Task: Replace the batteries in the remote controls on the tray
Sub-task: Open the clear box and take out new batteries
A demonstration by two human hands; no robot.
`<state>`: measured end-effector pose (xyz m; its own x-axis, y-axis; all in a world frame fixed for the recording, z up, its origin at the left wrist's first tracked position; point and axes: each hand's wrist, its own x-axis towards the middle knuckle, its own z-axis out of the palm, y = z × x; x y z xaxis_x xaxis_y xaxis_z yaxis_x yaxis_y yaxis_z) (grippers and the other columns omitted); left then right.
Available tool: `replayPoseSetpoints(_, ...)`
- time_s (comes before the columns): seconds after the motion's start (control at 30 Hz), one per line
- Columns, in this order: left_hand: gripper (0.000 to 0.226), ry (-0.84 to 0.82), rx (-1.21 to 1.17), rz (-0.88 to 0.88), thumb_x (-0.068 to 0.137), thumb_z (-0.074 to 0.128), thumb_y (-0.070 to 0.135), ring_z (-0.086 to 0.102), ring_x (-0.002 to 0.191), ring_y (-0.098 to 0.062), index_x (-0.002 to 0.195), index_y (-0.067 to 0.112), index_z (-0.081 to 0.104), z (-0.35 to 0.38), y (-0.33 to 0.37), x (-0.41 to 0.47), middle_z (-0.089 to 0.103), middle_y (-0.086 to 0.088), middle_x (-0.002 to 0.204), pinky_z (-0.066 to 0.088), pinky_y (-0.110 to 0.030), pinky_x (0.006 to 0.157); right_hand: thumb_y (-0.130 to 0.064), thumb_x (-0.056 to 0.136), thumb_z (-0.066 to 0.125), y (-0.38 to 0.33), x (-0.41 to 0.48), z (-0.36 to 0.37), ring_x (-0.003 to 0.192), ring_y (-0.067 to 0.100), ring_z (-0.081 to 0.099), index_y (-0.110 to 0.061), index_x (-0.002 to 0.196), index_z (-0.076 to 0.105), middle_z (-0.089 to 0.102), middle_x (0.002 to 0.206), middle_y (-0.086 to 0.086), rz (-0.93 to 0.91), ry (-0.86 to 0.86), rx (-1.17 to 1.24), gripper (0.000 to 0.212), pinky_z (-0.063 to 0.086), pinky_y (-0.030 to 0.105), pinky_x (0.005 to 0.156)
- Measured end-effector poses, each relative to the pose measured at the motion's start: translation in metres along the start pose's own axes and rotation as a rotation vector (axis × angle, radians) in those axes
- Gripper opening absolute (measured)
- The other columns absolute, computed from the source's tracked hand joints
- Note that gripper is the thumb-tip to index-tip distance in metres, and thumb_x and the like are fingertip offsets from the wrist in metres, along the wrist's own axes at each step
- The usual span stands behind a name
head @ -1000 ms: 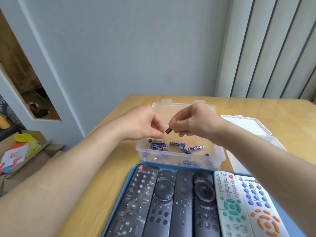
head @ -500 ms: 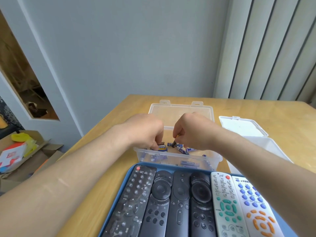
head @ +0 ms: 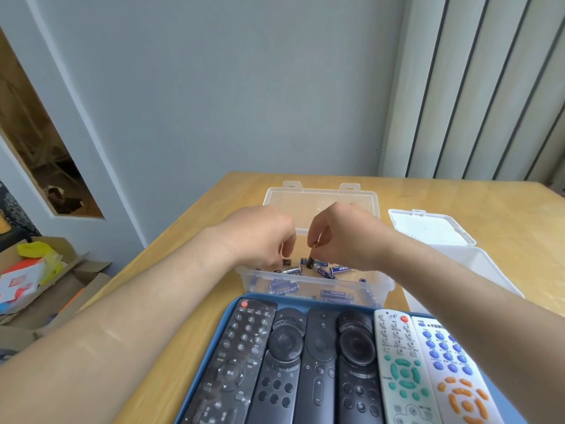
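Note:
Several remote controls lie side by side on a blue tray (head: 204, 374): black remotes (head: 319, 362) on the left, two white remotes (head: 403, 368) on the right. Behind the tray stands an open clear box (head: 385, 286) with several blue batteries (head: 332, 293) in it. Both hands are over this box. My right hand (head: 345, 234) pinches a dark battery (head: 312, 257) that points down into the box. My left hand (head: 266, 237) curls its fingertips down onto a small dark battery (head: 286, 262); whether it grips that battery is not visible.
The clear box's lid (head: 321, 198) lies folded back on the wooden table (head: 504, 215). An open white box (head: 464, 270) sits at the right, beside the tray. A wall runs along the table's left edge, with cardboard boxes (head: 46, 289) on the floor.
Both hands have dropped from above the clear box down into it. The right hand's battery has turned from level to pointing downwards. The view has tilted down slightly.

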<state>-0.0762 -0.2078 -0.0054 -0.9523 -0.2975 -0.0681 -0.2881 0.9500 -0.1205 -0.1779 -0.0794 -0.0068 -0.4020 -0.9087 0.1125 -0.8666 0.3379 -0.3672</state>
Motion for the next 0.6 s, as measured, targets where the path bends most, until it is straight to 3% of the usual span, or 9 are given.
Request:
replayPoseSetpoints(0.1,0.018,0.022,0.103,-0.003,0.083,0.067,0.018,0.064,0.089,-0.018,0.099,0.025,0.073,0.002,-0.003,-0.002,0.070,0.008,0.091,0.053,-0.029,0.070,-0.013,0.081,0.070,0.003,-0.003,0.000,0.081,0.016,0.062,-0.018,0.095,0.074,0.062,0.078,-0.007,0.004,-0.010,-0.005,0.016,0.054,0.026,0.074)
replayPoseSetpoints(0.23,0.010,0.010,0.301,0.057,0.082,0.066,0.014,0.059,0.073,-0.025,0.088,0.018,0.072,0.000,0.009,-0.001,0.050,0.007,0.061,0.045,-0.026,0.057,-0.010,0.081,0.068,0.002,-0.002,0.003,0.086,0.017,0.064,-0.017,0.098,0.076,0.068,0.086,-0.002,0.014,0.003,0.041,0.020,0.056,0.029,0.080)
replayPoseSetpoints(0.3,0.005,0.002,0.260,0.050,0.080,0.064,0.015,0.057,0.070,-0.023,0.081,0.018,0.068,-0.002,0.009,0.000,0.049,0.008,0.059,0.044,-0.026,0.056,-0.010,0.082,0.067,0.003,-0.003,0.006,0.084,0.017,0.063,-0.016,0.099,0.076,0.068,0.086,-0.002,0.004,0.023,0.070,0.020,0.055,0.028,0.079)
replayPoseSetpoints(0.37,0.001,0.047,0.028,-0.030,0.077,0.065,0.022,0.057,0.072,-0.017,0.077,0.023,0.066,-0.007,0.004,-0.003,0.057,0.010,0.064,0.048,-0.025,0.060,-0.012,0.083,0.069,0.005,-0.005,0.002,0.072,0.012,0.059,-0.013,0.097,0.076,0.063,0.075,-0.005,0.006,0.073,0.133,0.015,0.050,0.021,0.068)
replayPoseSetpoints(0.43,0.004,0.178,-0.305,-0.110,0.075,0.068,0.024,0.058,0.072,-0.012,0.078,0.023,0.069,-0.011,0.003,-0.013,0.063,0.012,0.069,0.047,-0.021,0.062,-0.011,0.085,0.070,0.008,-0.012,-0.006,0.063,0.011,0.057,-0.010,0.091,0.072,0.062,0.069,-0.002,0.075,0.121,0.379,0.006,0.047,0.018,0.058)
replayPoseSetpoints(0.53,0.002,0.242,-0.883,-0.153,0.084,0.068,0.016,0.064,0.073,-0.013,0.085,0.017,0.070,-0.017,0.020,-0.031,0.072,0.003,0.076,0.050,-0.021,0.068,-0.003,0.090,0.064,0.007,-0.027,-0.019,0.074,0.018,0.069,-0.005,0.097,0.067,0.071,0.085,0.013,0.211,0.096,0.954,0.007,0.053,0.024,0.059)
replayPoseSetpoints(0.6,0.008,0.184,-1.270,-0.124,0.092,0.061,0.009,0.066,0.068,-0.015,0.094,0.009,0.068,-0.018,0.035,-0.044,0.073,-0.004,0.076,0.053,-0.019,0.062,-0.003,0.093,0.060,0.001,-0.040,-0.024,0.072,0.016,0.069,-0.007,0.103,0.067,0.072,0.085,0.009,0.221,0.081,1.135,0.013,0.053,0.024,0.063)
